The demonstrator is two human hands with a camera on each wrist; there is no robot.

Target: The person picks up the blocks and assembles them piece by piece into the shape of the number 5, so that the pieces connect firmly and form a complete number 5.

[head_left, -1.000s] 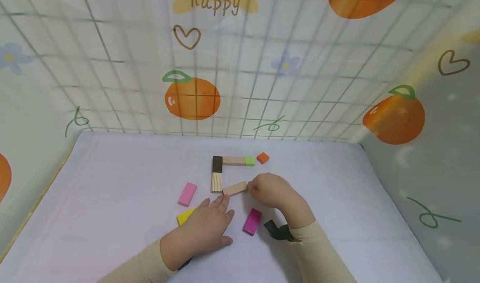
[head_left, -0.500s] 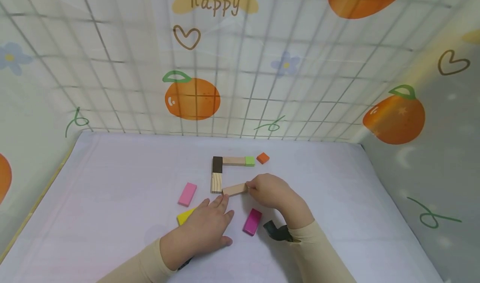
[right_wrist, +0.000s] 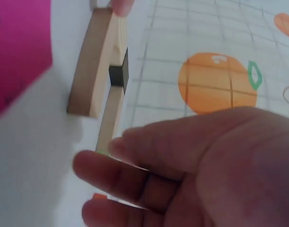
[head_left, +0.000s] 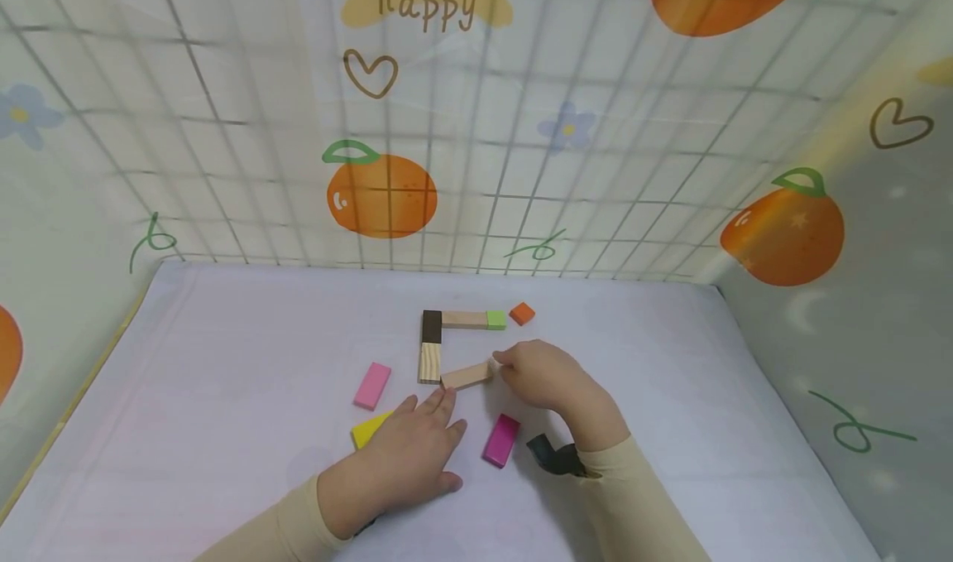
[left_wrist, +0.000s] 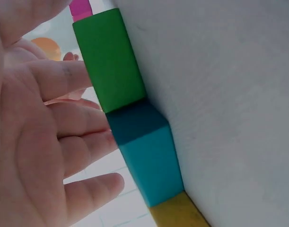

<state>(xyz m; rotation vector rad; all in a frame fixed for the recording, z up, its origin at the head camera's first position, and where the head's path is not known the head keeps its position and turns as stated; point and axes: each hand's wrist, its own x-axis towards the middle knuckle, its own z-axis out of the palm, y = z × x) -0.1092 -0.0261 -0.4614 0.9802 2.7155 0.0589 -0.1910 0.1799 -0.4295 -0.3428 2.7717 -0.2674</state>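
Observation:
A plain wooden block [head_left: 466,376] lies slanted on the table, its left end by a striped wood block [head_left: 429,362]. My left hand [head_left: 417,454] reaches to that end with straight fingers, a fingertip seemingly touching it. Near the other end is my right hand [head_left: 551,376]; the right wrist view shows its thumb and fingers apart from the block, holding nothing. Beneath the left hand, its wrist view shows a green block [left_wrist: 111,61], a teal block [left_wrist: 151,161] and a yellow block [left_wrist: 179,210] in line; the head view hides most of these.
Behind, a dark brown block [head_left: 432,327], another wooden block [head_left: 463,320] and a lime green block [head_left: 495,320] form a corner with the striped one. An orange block [head_left: 522,313] lies to their right, a pink block [head_left: 372,386] left, and a magenta block [head_left: 502,440] between the hands.
My right hand touched the plain wooden block's right end half a second ago and has drawn slightly away to the right. The left hand and the blocks have hardly moved.

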